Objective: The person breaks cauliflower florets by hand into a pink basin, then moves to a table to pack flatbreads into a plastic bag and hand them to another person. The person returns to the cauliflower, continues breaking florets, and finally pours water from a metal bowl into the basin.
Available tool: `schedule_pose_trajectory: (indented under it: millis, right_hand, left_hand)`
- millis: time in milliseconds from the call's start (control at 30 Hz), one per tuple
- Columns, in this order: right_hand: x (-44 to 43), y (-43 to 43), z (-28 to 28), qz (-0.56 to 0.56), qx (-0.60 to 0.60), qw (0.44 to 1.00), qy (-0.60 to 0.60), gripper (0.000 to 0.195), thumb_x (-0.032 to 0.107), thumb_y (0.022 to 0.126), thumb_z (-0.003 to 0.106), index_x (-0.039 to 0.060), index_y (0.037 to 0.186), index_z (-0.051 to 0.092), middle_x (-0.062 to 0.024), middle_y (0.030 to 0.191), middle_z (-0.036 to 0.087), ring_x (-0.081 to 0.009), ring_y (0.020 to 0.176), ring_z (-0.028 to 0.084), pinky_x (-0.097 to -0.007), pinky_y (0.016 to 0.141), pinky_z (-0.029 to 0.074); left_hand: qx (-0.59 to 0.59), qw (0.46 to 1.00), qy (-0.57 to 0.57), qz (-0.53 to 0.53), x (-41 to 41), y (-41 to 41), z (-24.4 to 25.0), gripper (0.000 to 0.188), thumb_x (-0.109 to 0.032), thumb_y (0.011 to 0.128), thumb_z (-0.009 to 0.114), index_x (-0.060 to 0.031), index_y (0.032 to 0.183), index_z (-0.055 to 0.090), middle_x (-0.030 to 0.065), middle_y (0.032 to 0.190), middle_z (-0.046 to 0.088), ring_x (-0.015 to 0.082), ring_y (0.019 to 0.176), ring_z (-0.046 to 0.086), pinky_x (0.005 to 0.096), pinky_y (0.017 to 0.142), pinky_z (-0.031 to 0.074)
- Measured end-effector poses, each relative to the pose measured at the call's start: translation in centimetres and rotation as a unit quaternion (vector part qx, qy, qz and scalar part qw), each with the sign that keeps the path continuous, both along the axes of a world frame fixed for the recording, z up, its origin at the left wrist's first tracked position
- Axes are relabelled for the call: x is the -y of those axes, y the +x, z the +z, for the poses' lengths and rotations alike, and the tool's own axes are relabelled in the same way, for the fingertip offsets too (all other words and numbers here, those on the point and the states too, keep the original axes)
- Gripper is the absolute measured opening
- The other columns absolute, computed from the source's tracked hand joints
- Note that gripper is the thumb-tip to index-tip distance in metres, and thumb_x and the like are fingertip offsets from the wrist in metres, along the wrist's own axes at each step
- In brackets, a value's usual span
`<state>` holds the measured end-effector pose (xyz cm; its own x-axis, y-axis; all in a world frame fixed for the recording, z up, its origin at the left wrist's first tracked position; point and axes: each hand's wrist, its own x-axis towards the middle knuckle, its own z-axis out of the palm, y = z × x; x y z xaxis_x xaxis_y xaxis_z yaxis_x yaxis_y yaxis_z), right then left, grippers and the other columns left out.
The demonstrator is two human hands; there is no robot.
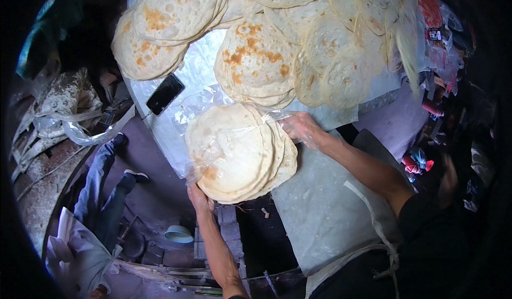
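Note:
A stack of round flatbreads [232,147], partly inside a clear plastic bag [276,117], lies between my two hands at the near edge of the table. My left hand [200,199] grips the bag and the stack at their lower left side. At the upper right, my right hand [302,127] holds the gathered plastic, with part of the fingers hidden by it. Just beyond the stack sits a pile of browned flatbreads [256,59]. Another pile of flatbreads [172,15] is at the upper left, and overlapping thinner ones [336,59] spread to the right.
A black phone [165,94] lies on the plastic-covered table [156,127]. At the lower left stands a person in jeans [100,187]. A pale green bowl [179,233] is on the floor. Sacks [68,95] lie at left; red plastic bags [444,67] are at right.

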<state>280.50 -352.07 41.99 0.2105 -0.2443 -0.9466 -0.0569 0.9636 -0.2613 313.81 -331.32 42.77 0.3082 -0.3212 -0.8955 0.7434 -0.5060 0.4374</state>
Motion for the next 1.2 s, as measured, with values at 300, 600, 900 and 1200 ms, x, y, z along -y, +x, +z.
schedule_pose_trajectory:
  millis: [300,600,900,1200]
  right_hand:
    - [3.7,3.1,5.4,-0.051,0.068,0.995,-0.054,0.041,0.024,0.108,0.058,-0.0065,0.135,0.059,-0.0116,0.101,0.072,-0.0149,0.08,0.071,-0.0304,0.067,0.061]
    - [2.7,2.9,5.2,0.149,-0.079,0.934,-0.316,0.024,0.014,0.104,0.058,-0.0019,0.12,0.067,-0.0104,0.081,0.069,-0.0175,0.065,0.065,-0.032,0.062,0.053]
    - [-0.1,3.0,7.9,0.057,-0.059,0.918,-0.388,0.019,0.011,0.104,0.062,-0.0048,0.11,0.07,-0.0073,0.091,0.07,-0.0132,0.083,0.065,-0.0286,0.08,0.054]
    - [-2.3,3.3,13.6,-0.022,0.029,0.976,-0.214,0.016,0.011,0.104,0.062,-0.0036,0.109,0.066,0.0001,0.084,0.064,-0.0048,0.072,0.056,-0.0227,0.065,0.047]
  left_hand:
    - [0.264,0.944,0.015,-0.198,8.0,5.7,5.2,0.035,-0.028,0.114,0.047,-0.0009,0.128,0.064,0.0036,0.104,0.07,0.0104,0.087,0.069,0.0235,0.07,0.057]
    - [0.51,0.771,0.042,-0.378,11.4,5.4,7.0,0.022,-0.005,0.105,0.052,-0.0003,0.121,0.067,0.0077,0.08,0.067,0.0177,0.067,0.068,0.0331,0.061,0.057]
    - [0.735,0.589,-0.112,-0.317,12.0,2.6,8.9,0.016,0.0,0.102,0.055,0.0021,0.113,0.066,0.0093,0.08,0.064,0.0194,0.07,0.064,0.0293,0.069,0.053]
    - [0.339,0.923,-0.107,-0.144,11.5,-2.4,13.7,0.012,-0.011,0.106,0.061,-0.0028,0.097,0.059,-0.0039,0.064,0.048,0.0044,0.052,0.044,0.0222,0.048,0.036]
